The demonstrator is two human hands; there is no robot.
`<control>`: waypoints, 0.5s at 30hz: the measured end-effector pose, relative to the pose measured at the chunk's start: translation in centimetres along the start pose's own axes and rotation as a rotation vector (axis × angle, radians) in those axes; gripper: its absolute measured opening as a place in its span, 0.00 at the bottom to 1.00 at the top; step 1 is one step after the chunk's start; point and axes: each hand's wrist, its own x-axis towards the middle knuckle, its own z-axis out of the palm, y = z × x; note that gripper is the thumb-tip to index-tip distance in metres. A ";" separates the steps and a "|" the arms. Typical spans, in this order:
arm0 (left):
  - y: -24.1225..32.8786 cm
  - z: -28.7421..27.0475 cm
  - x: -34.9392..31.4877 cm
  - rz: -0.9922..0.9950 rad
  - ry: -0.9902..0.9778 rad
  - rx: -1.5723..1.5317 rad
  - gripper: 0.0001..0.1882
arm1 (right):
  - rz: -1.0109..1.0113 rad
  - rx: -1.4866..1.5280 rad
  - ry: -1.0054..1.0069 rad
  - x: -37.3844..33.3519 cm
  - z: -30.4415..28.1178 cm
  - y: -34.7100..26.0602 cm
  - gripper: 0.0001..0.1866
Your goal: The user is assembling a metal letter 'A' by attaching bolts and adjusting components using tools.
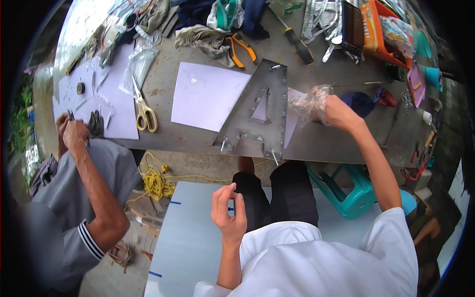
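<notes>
Head view, looking down on a metal letter-shaped channel sign (257, 106) lying flat on the grey counter (321, 141), its feet right at the near edge, bolts sticking out along its walls. Partly resting on white paper sheets (208, 94); bare counter left only in narrow strips around it. Just right of the letter, right hand (339, 113) raised over the counter, fingers (324, 116) closed into a crumpled clear plastic bag (308, 103). Left hand (228, 213) held below the counter edge over the lap, thumb and forefinger curled toward each other, nearly pinched; anything held between them too small to tell. Open room mostly below the edge, above a pale board (193, 237) on the floor. Further out: yellow-handled scissors (143, 106) to the left, orange pliers (240, 47) and a screwdriver (297, 42) behind, a teal stool (354, 190) under the counter. At far left, another person's hands (74, 131) busy over the paper.
</notes>
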 end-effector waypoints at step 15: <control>5.4 2.3 18.6 0.366 -0.156 0.155 0.14 | 0.250 0.261 0.427 -3.1 7.6 -0.5 0.16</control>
